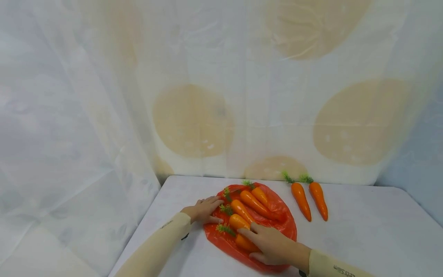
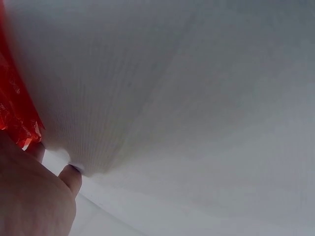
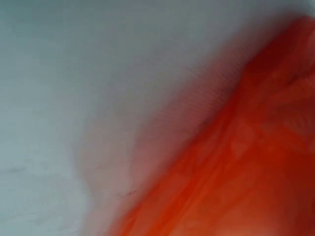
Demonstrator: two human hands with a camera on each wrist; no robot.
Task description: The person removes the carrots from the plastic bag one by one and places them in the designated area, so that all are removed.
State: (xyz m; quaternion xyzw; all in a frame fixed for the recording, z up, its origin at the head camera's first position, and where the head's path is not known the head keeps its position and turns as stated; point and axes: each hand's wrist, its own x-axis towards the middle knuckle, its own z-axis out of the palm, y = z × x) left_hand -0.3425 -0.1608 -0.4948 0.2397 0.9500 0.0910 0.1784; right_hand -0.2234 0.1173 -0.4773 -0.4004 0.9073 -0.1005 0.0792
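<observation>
A red plastic bag point(image 1: 288, 219) lies flat on the table, with several orange carrots point(image 1: 254, 204) with green tops on it. My left hand point(image 1: 205, 209) rests at the bag's left edge, fingers extended and thumb apart. In the left wrist view, a fingertip of the left hand point(image 2: 34, 196) meets the red plastic. At the near side of the bag, my right hand point(image 1: 271, 242) holds the nearest carrot point(image 1: 245, 243) between fingers and thumb. The right wrist view shows only blurred red plastic point(image 3: 236, 172) and white surface; that hand is hidden there.
Two more carrots, one point(image 1: 301, 202) beside another point(image 1: 319, 201), lie on the white table point(image 1: 363, 231) right of the bag. A pale curtain point(image 1: 242, 77) with tan circles hangs behind the table's back edge. White sheeting point(image 1: 69, 134) stands on the left.
</observation>
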